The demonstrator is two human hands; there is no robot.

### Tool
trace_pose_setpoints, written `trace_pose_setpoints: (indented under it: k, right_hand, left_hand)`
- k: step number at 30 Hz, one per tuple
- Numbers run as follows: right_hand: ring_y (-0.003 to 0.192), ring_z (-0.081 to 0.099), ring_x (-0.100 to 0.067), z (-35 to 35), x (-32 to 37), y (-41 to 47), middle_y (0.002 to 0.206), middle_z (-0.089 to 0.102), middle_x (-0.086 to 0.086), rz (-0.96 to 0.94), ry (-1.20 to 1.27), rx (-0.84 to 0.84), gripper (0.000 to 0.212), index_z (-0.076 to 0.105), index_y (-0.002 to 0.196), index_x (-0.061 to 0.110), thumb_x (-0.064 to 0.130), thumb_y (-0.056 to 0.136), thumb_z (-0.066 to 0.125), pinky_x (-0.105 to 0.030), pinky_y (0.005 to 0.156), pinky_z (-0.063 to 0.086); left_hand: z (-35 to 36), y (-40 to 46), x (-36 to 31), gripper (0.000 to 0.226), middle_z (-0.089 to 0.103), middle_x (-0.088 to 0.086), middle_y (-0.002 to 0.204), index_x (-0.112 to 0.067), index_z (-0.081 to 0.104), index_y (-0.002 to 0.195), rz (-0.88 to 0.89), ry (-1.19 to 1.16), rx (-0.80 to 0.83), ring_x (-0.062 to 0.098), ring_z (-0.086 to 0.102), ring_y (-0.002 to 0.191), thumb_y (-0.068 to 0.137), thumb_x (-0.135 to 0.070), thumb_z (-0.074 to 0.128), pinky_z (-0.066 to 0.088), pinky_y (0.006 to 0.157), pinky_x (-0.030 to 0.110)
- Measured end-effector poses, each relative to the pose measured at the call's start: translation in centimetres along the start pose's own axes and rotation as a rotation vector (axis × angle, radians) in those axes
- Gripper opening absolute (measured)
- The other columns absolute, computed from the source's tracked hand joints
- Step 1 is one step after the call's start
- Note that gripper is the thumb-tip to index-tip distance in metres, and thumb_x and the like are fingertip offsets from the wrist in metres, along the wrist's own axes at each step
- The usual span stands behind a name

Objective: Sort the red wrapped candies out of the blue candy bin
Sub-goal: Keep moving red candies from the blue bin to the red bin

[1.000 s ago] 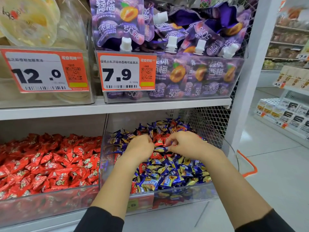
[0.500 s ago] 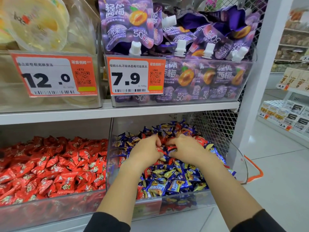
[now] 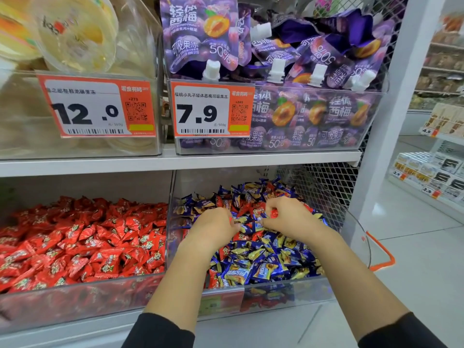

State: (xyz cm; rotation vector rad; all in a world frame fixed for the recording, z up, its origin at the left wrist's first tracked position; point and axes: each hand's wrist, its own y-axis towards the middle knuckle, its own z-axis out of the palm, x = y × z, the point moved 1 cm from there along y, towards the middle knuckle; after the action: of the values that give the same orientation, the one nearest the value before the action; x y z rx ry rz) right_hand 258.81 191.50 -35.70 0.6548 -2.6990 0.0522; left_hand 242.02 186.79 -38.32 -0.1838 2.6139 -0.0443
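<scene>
Indoors, two white shop shelves hold four clear bins. Both hands dig in the blue candy bin, lower right: the right hand pinches a red candy, the left hand curls, contents hidden.

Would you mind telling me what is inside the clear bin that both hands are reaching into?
The clear bin holds mostly blue candies with red wrapped candies mixed in. The left hand and right hand cover the middle; deeper layers are hidden.

I see a white lower shelf carrying two clear bins side by side: red candies, blue candies.
</scene>
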Motion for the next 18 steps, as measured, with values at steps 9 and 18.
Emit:
trace_pose_setpoints:
  k: [9, 18]
  right_hand:
    - [0.09, 0.054, -0.007, 0.6, 0.4, -0.3, 0.106, 0.061, 0.008, -0.106, -0.134, 0.224, 0.029, 0.067, 0.115, 0.026, 0.023, 0.087, 0.069, -0.02, 0.076, 0.042]
    - [0.083, 0.065, -0.021, 1.2, 0.8, -0.4, 0.092, 0.069, 0.0, -0.107, 0.018, 0.122, 0.012, 0.068, 0.087, 0.021, 0.032, 0.088, 0.066, -0.037, 0.072, 0.054]
  left_hand:
    - [0.4, -0.1, -0.6, 0.023, 0.048, -0.002, 0.071, -0.016, 0.048, 0.069, 0.016, -0.04, 0.0, 0.017, 0.045, 0.066, 0.083, -0.026, 0.064, 0.036, 0.059, 0.029]
    - [-3.5, -1.5, 0.0, 0.007, 0.057, 0.007, 0.08, -0.011, 0.05, 0.083, -0.021, -0.043, -0.159, 0.025, 0.053, 0.072, 0.088, -0.015, 0.049, 0.037, 0.058, 0.03]
